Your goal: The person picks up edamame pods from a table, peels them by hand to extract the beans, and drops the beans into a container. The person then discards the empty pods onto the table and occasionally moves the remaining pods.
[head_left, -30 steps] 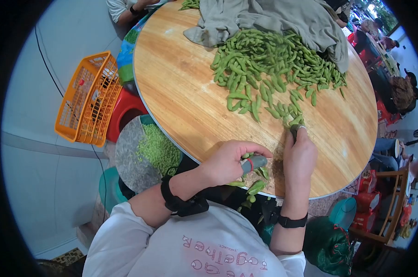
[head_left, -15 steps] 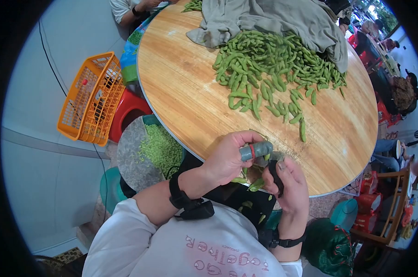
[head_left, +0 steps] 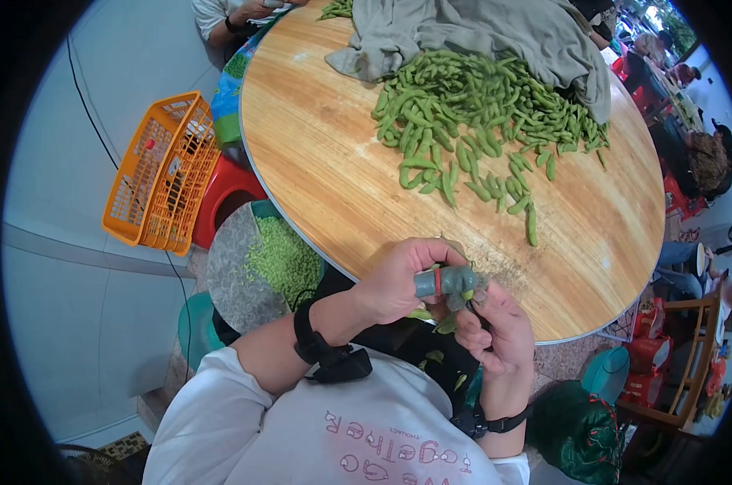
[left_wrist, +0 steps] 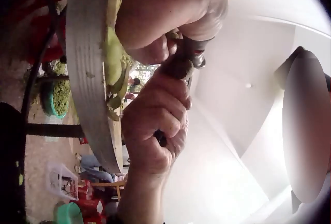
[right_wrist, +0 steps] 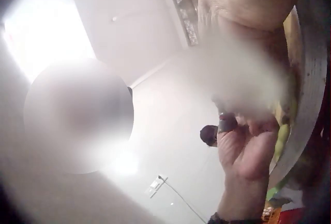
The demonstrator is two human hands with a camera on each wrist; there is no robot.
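Over the near edge of the round wooden table (head_left: pixel 317 162), my two hands meet at a small green soybean pod (head_left: pixel 468 295). My left hand (head_left: pixel 390 283) pinches the pod, one digit wearing a grey cover (head_left: pixel 443 281) with a red band. My right hand (head_left: pixel 505 327) curls round a slim black tool (left_wrist: pixel 161 138), mostly hidden in the fist, its fingertips right at the pod. More pods (left_wrist: pixel 115 61) lie below the hands at the table edge. Farther back spreads a large heap of green pods (head_left: pixel 463 97).
A grey cloth (head_left: pixel 471 36) covers the back of the heap. Left of the table, a basin holds shelled green beans (head_left: pixel 283 257), beside an orange basket (head_left: pixel 152 174) and a red stool (head_left: pixel 225 198). Another person's arm (head_left: pixel 220 31) shows at the back left.
My right hand reached to the loose pods, then came back to my left hand. One pod now lies farther forward from the heap. The hands have drawn closer together over the pod.
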